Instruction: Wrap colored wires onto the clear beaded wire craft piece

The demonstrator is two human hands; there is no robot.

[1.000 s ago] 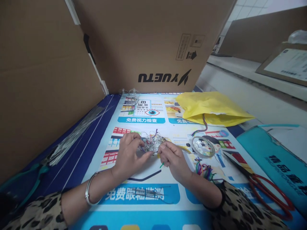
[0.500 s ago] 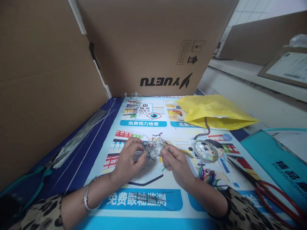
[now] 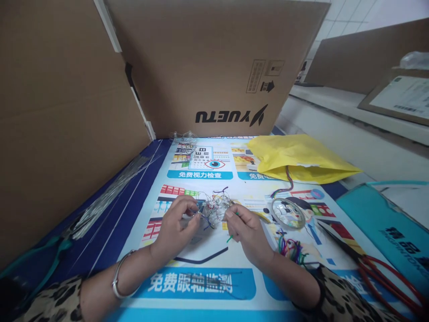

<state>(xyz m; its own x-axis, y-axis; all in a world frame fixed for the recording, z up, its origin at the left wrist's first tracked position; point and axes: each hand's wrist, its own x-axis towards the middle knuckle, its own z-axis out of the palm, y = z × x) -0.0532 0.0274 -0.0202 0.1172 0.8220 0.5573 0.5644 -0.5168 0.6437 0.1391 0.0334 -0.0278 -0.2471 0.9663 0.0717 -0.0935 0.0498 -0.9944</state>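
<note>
Between the two hands, just beyond their fingertips, sits one tangle of thin wire (image 3: 217, 205) with a few coloured thread ends in it. Its left edge meets the left hand (image 3: 172, 226), whose thumb and fingers curve narrowly together; I cannot tell whether they pinch a wire. Its right edge meets the right hand (image 3: 251, 232), which pinches one green thread (image 3: 229, 239), the end poking out below the fingers. Under both lies one printed sheet (image 3: 204, 250), with a few dark wires (image 3: 231, 286) on it nearer the person. To the right are one roll of clear tape (image 3: 303, 219), one bunch of coloured threads (image 3: 292, 250) beside the right forearm, and one pair of scissors (image 3: 385, 275) with red handles. Farther back rests one yellow bag (image 3: 298, 154), one braided cord (image 3: 289, 176) at its mouth. A second wire tangle (image 3: 185, 139) lies by the cardboard (image 3: 201, 53) at the back. Leftward are one bundle of straight wires (image 3: 103, 199) and one pair of pliers (image 3: 55, 257) with teal handles.
</note>
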